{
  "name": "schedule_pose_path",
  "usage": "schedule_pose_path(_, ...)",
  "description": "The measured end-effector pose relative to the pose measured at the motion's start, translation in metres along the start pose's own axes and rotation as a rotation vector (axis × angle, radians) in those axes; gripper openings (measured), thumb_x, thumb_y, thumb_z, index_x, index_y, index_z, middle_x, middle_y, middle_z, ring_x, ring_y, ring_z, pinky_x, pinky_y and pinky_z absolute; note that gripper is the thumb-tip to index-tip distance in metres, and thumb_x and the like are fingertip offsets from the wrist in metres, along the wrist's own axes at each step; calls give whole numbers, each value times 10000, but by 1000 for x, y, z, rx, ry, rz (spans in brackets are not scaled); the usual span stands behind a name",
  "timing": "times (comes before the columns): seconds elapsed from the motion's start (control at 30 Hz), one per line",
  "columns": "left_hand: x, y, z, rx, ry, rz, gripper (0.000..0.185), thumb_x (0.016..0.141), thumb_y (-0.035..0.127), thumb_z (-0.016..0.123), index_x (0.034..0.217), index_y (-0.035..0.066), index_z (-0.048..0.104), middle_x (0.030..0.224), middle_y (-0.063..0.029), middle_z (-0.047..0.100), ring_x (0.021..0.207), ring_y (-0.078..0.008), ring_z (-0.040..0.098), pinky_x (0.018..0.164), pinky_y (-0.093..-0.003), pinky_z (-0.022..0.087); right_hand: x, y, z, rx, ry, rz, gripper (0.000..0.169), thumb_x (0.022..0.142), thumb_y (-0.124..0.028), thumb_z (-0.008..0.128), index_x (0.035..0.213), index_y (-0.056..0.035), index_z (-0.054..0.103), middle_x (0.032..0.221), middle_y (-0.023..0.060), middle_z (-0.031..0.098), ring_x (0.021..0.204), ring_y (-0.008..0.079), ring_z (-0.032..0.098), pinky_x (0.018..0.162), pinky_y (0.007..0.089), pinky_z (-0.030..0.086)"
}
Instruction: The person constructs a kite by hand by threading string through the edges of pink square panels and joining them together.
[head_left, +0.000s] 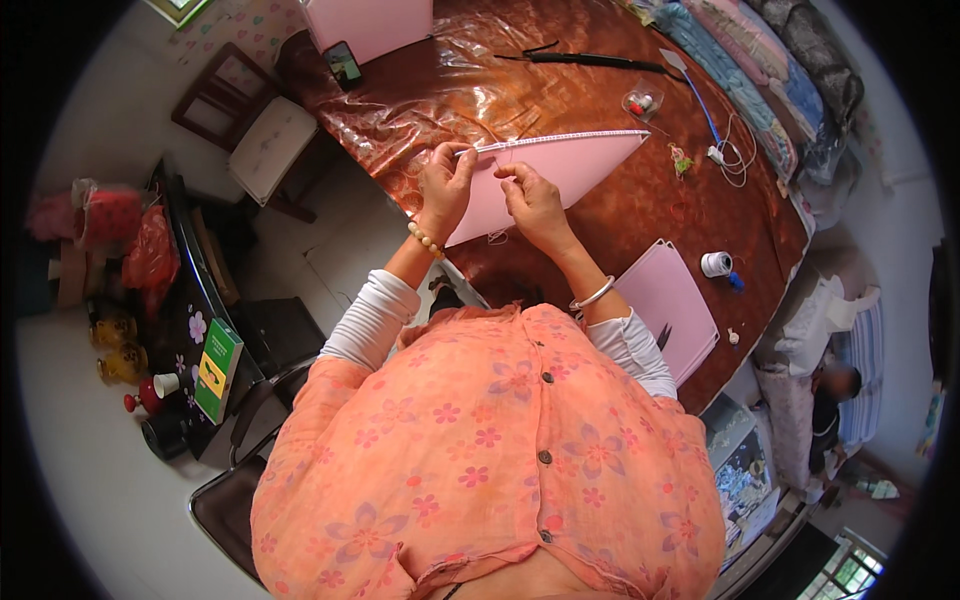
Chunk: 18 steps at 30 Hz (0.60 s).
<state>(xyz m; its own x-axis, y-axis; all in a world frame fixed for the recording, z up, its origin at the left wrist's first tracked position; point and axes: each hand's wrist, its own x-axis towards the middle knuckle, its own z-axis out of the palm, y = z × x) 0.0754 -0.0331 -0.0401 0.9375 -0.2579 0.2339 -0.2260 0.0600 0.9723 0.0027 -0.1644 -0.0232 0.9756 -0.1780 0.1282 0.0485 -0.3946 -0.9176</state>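
Observation:
A pink sheet panel (555, 172) is tilted up over the table, its far edge lined with white stitching along a thin rod or wire. My left hand (448, 184) grips the left end of that edge between thumb and fingers. Just right of it, my right hand (534, 196) is pinched over the panel's face with a fine thread at the fingertips; any needle is too small to make out. A loose bundle of white thread (497, 237) hangs by the panel's lower edge. Other pink panels (664, 300) lie at the right, with small dark thread snips (664, 336) on top.
The table (750, 217) has a shiny brown cover. On it are a white thread spool (716, 264), a small plastic bag (642, 102), a blue fly swatter (701, 97), a white cable and a propped phone (343, 65). A chair (270, 146) stands left; another person (829, 412) is at far right.

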Motion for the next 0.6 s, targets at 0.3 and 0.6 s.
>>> schedule_pose_path(0.3,1,-14,2,-202,-46,32,60,888,89,526,909,33,525,803,29,534,734,-28,482,668,-175,407,1,4,5,2,46,-45,159,850,-74,489,964,-7,577,621,50,515,545,118,495,519,264,405)
schedule_pose_path(0.6,-3,-8,7,-176,-9,51,71,879,82,541,924,27,539,802,25,549,727,-30,492,667,-177,411,-3,-6,-1,40,28,79,199,836,-82,495,1001,1,570,772,155,619,647,209,601,631,323,463)
